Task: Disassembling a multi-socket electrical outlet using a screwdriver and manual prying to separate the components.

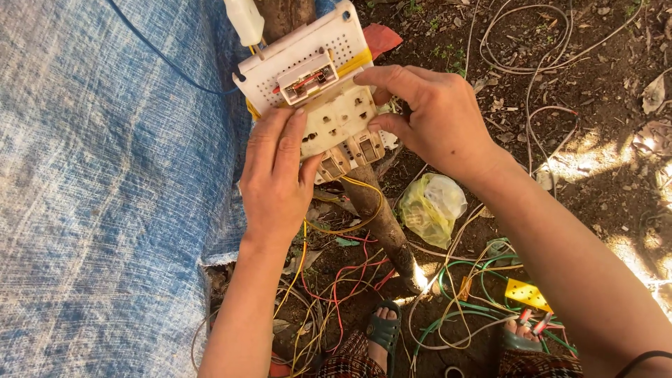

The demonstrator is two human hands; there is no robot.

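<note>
A cream socket block [341,120] with several round holes and switch parts along its lower edge lies against a white perforated electrical board [308,52] fixed to a wooden post [381,224]. My left hand [276,175] presses flat on the block's left side. My right hand [430,115] grips its right edge with thumb and fingers. A small white breaker with red inside [306,78] sits on the board above the block. Yellow wires [364,210] hang from under the block.
A blue woven tarp [105,182] fills the left. Tangled red, yellow, green and white wires [448,301] lie on the dirt by my sandalled feet [383,332]. A yellow-green plastic bag [430,206] and a yellow plate [526,294] lie nearby.
</note>
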